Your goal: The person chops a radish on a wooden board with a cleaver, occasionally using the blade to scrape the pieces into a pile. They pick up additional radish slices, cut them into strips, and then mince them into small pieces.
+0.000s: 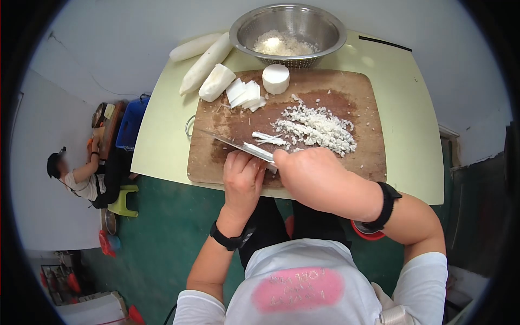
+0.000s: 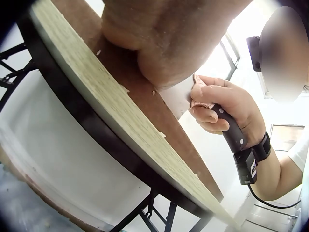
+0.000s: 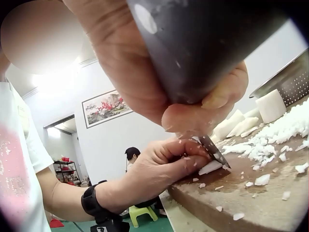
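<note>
My right hand [image 1: 311,173] grips a kitchen knife [image 1: 228,141] by its black, riveted handle [image 2: 231,129]. Its blade slants across the near edge of the wooden cutting board [image 1: 206,162]. Beside the blade, my left hand [image 1: 242,176] has curled fingers holding white radish pieces [image 3: 211,167] down on the board, mostly hidden under the fingers. Cut radish strips [image 1: 268,138] lie just beyond the blade. A heap of finely diced radish [image 1: 319,127] spreads over the right side of the board.
Radish slices [image 1: 246,95], a half radish [image 1: 217,82] and a short radish chunk [image 1: 275,79] sit along the board's far side. Whole radishes [image 1: 206,62] lie behind them. A metal colander [image 1: 330,46] holds more diced radish. Another person [image 1: 81,176] sits far left.
</note>
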Motion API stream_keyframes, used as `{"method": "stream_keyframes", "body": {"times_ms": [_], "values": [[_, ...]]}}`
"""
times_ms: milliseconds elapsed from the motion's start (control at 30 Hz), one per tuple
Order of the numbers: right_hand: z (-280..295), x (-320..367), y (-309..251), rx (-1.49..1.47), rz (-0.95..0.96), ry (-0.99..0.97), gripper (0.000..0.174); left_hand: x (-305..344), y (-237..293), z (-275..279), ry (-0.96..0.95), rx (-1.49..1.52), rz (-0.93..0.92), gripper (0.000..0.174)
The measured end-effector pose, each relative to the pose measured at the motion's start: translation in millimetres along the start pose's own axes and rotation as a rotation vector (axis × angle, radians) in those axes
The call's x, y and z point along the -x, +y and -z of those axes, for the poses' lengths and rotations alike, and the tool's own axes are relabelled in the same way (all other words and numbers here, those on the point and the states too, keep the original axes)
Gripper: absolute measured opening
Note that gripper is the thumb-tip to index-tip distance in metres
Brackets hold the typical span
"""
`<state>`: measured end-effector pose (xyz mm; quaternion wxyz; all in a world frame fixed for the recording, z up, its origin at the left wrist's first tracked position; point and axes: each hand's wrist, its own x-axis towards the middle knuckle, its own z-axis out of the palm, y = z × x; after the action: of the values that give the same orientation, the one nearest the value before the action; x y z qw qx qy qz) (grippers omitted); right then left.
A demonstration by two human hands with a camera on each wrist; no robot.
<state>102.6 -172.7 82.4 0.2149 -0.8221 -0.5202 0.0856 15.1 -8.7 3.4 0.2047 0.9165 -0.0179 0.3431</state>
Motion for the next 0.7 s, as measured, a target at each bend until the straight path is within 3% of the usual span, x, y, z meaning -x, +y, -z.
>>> {"method": "stream_keyframes", "body": {"times_ms": [33, 300, 367, 500, 600, 700], "values": [[-5, -5, 1, -0.003, 0.034, 0.104, 0.009, 0, -1, -2, 0.001, 0.007, 0.002, 0.022], [12, 6, 3, -0.016, 0.018, 0.097, 0.01, 4, -1, -1, 0.051, 0.049, 0.0, 0.021], [20, 13, -1, 0.017, -0.009, -0.021, 0.01, 3, -1, -1, 0.051, 0.038, 0.003, 0.021], [22, 15, -5, 0.032, -0.057, -0.082, 0.008, 1, -2, -2, 0.038, 0.03, -0.004, 0.022], [15, 7, -3, 0.007, -0.04, -0.07, 0.009, 0, -4, 0, 0.028, 0.035, 0.001, 0.022], [1, -7, 5, -0.012, 0.045, 0.06, 0.009, 2, -3, 0, 0.021, 0.046, 0.0, 0.021]]}}
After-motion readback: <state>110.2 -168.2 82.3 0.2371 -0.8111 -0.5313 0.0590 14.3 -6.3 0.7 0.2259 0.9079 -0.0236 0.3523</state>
